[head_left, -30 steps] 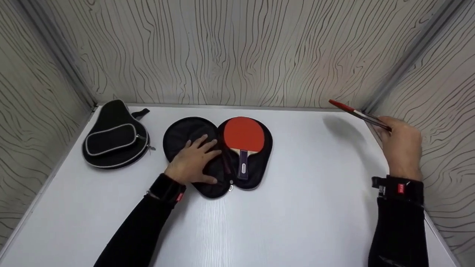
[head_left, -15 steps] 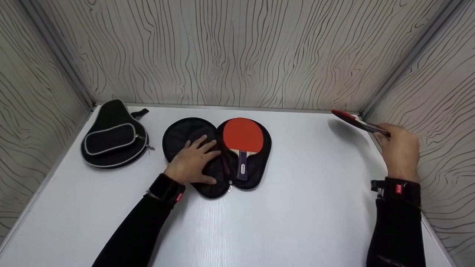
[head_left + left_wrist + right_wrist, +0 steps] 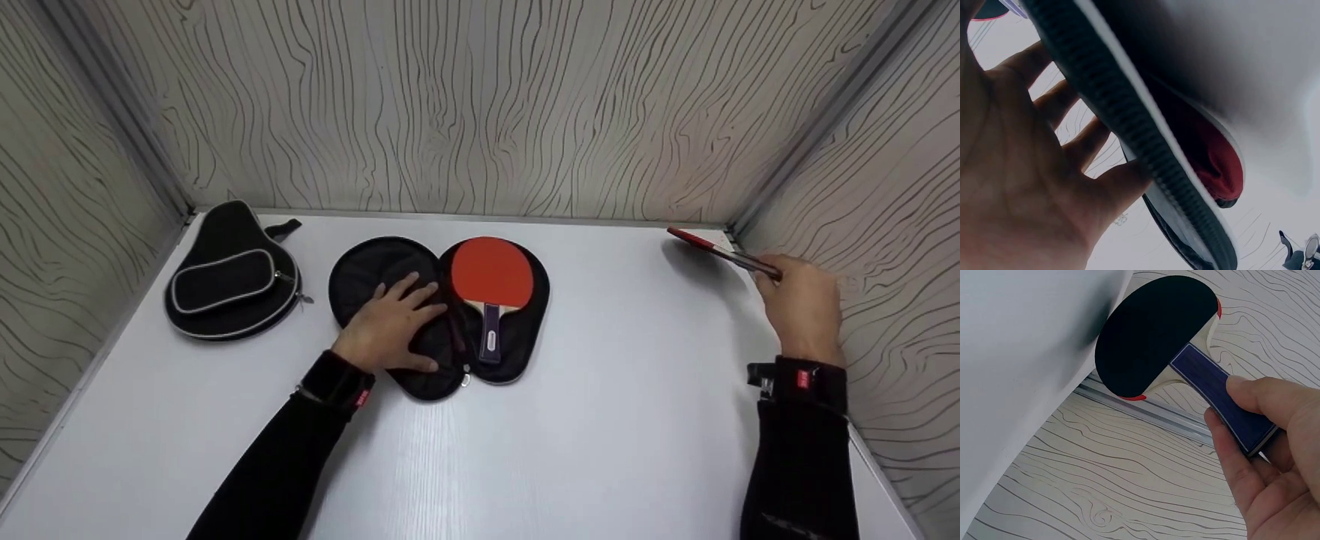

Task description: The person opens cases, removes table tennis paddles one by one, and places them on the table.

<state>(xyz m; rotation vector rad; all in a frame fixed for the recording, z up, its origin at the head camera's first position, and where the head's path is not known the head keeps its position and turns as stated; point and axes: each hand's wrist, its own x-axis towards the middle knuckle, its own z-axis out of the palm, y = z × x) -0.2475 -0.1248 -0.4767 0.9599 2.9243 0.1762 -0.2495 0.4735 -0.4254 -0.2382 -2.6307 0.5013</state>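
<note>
Paddle (image 3: pixel 709 244), red on top and black underneath, sits in the right hand (image 3: pixel 802 307) at the table's (image 3: pixel 637 420) far right corner, tilted and just above the surface. Over the last second it has dropped lower and flatter, so it seems close to being set down. The right hand grips its blue handle (image 3: pixel 1224 396), thumb on top, fingers curled beneath. The left hand (image 3: pixel 390 326) lies flat, fingers spread, pressing the empty left half of an open black case (image 3: pixel 352 270). A 2nd paddle (image 3: pixel 491 281) rests in the case's right half. A closed case (image 3: pixel 229 274) lies far left.
</note>
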